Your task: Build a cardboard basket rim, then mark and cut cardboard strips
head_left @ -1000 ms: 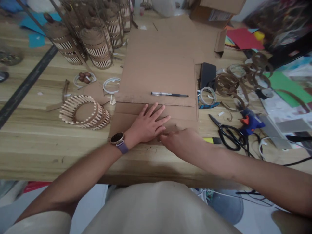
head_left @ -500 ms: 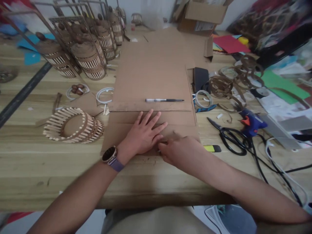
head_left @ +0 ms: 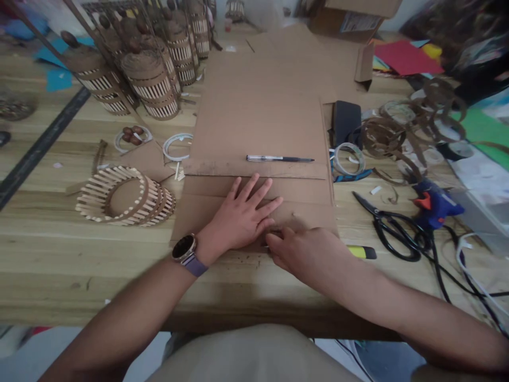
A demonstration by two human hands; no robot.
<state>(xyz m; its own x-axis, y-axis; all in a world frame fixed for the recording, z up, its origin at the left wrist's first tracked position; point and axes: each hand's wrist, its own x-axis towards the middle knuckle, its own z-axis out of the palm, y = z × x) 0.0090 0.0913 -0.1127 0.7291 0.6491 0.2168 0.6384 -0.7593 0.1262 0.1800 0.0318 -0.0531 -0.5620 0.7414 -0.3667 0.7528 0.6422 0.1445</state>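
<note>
My left hand [head_left: 246,215] lies flat with spread fingers on a piece of brown cardboard [head_left: 314,204], near its front edge. A watch [head_left: 185,249] is on that wrist. Close beside the left thumb, my right hand [head_left: 302,246] is closed in a pinch at the cardboard's near edge. Whatever it grips is mostly hidden by the fingers. Small dark crumbs lie on the wood just in front. A pen [head_left: 280,158] rests across the larger cardboard sheet [head_left: 258,116] beyond my hands.
Left of the cardboard sits a ring of wooden sticks [head_left: 127,196]; stick lanterns [head_left: 149,87] crowd behind it. To the right are black scissors [head_left: 393,231], a blue glue gun [head_left: 435,204], a yellow-and-black marker [head_left: 362,252], a tape roll [head_left: 349,159] and brown strip coils [head_left: 382,135].
The camera view has shifted, so the tabletop things appear moved, mostly to the right. Both hands keep nearly the same place on the cardboard, the left flat and the right pinched.
</note>
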